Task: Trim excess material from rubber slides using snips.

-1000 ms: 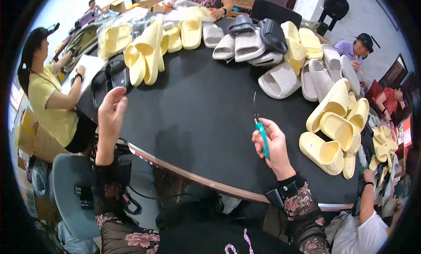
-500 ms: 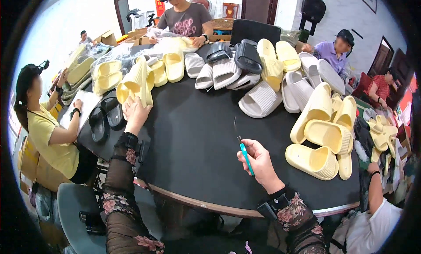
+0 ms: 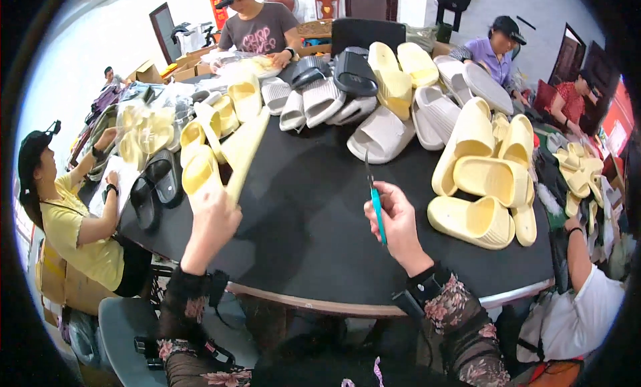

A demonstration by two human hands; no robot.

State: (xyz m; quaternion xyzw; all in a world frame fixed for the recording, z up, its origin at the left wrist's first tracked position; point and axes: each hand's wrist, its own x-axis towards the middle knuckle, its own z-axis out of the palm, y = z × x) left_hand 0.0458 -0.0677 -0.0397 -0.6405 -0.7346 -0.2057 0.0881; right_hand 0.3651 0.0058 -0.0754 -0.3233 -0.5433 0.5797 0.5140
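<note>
My left hand (image 3: pixel 215 217) is closed on a pale yellow slipper (image 3: pixel 246 150), lifted over the left part of the black table (image 3: pixel 300 233). The slipper is tilted on edge and a little blurred, and other yellow slippers (image 3: pixel 193 134) lie just behind it. My right hand (image 3: pixel 397 220) grips a slim teal-handled tool (image 3: pixel 377 217) between thumb and fingers. Its thin dark tip points up and away, short of a light grey slipper (image 3: pixel 380 134). To the right of that hand is a heap of yellow slippers (image 3: pixel 471 221).
Grey and black slippers (image 3: pixel 357 71) line the far side. A black pair (image 3: pixel 163 176) lies at the left. Co-workers sit or stand around: one in a yellow shirt (image 3: pixel 80 220), one behind the table (image 3: pixel 260 33), one in purple (image 3: pixel 491 56), one in white at right (image 3: pixel 574 320).
My left hand has lifted a yellow slipper off the left pile and drawn it toward me. My right hand still holds the tool, now more upright. The view has shifted slightly.
</note>
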